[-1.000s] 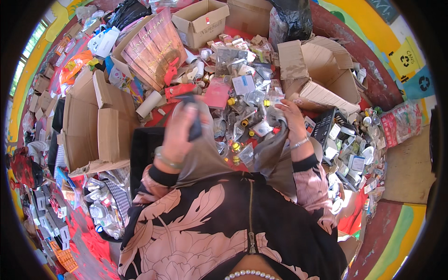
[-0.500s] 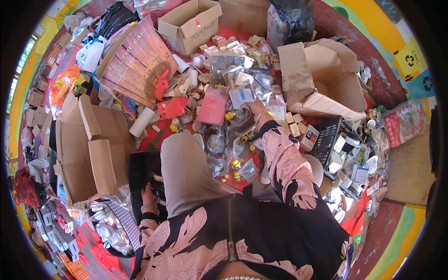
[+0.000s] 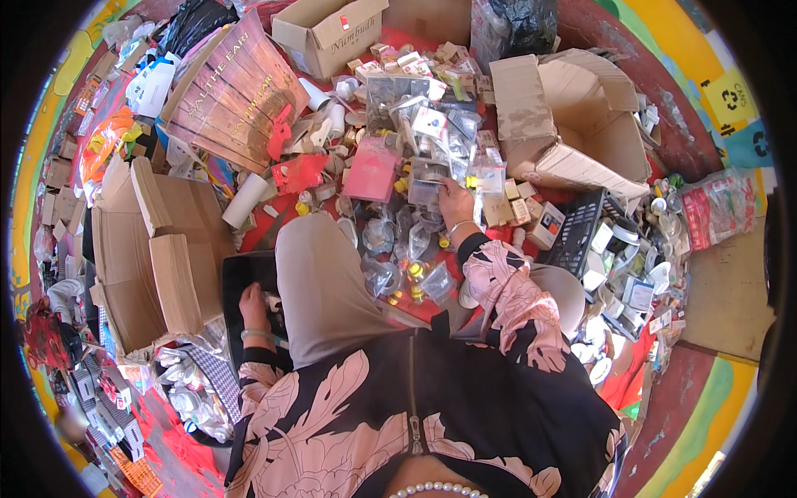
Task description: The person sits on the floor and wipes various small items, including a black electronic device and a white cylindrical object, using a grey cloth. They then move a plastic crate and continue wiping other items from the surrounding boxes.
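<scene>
- Head view: the right hand [image 3: 454, 202] reaches to the middle of the frame, fingers resting on a small clear packet [image 3: 427, 192] in the litter pile; whether they pinch it, I cannot tell.
- The left hand [image 3: 253, 305] sits lower left, in a black tray [image 3: 241, 278] beside the knee, touching something small and pale; its grip is hidden.
- The packet looks light, thin and slippery, likely crinkly; an edge pinch seems the best hold.
- An open cardboard box [image 3: 581, 133] stands upper right.
</scene>
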`<state>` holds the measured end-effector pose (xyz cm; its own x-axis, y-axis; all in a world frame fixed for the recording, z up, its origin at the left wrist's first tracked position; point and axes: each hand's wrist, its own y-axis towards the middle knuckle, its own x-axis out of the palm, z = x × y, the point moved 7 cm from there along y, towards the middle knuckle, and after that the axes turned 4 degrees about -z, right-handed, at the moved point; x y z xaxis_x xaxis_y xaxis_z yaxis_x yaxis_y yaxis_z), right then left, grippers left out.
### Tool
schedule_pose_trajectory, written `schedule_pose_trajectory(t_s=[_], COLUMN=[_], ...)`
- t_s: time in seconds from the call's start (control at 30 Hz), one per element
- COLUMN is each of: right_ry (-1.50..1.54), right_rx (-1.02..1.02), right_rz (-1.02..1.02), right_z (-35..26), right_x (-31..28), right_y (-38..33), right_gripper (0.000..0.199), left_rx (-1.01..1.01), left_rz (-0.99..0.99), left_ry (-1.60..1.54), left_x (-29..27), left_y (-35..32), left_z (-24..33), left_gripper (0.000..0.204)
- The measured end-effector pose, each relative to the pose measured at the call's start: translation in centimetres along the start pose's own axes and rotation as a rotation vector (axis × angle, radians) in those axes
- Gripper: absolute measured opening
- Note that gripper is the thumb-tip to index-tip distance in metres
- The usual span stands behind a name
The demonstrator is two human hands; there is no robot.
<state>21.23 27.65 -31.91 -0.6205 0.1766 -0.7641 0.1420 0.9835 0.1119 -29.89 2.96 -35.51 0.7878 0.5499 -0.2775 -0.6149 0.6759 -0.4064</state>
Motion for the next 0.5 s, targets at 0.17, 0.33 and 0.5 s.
schedule_pose_trajectory(t_s=[0.17,0.33,0.5], right_ry=[-0.089,0.005,0.131], right_rx=[-0.140,-0.358,-0.403], right_rz=[-0.123,-0.185,-0.162], right_z=[-0.7,-5.1,-9.9], right_x=[-3.0,-11.0,-19.5], right_y=[-2.8,-6.5,-11.5], right_gripper=[0.018,0.018,0.020], left_rx=[0.364,0.700,1.127], left_rz=[0.066,-0.176,-0.655], left_ry=[-0.024,-0.041,0.197], left_x=[2.4,9.8,19.2], left_y=[-3.1,-12.7,-23.0], left_z=[11.6,25.2,28.6], left_gripper=[0.020,0.017,0.021])
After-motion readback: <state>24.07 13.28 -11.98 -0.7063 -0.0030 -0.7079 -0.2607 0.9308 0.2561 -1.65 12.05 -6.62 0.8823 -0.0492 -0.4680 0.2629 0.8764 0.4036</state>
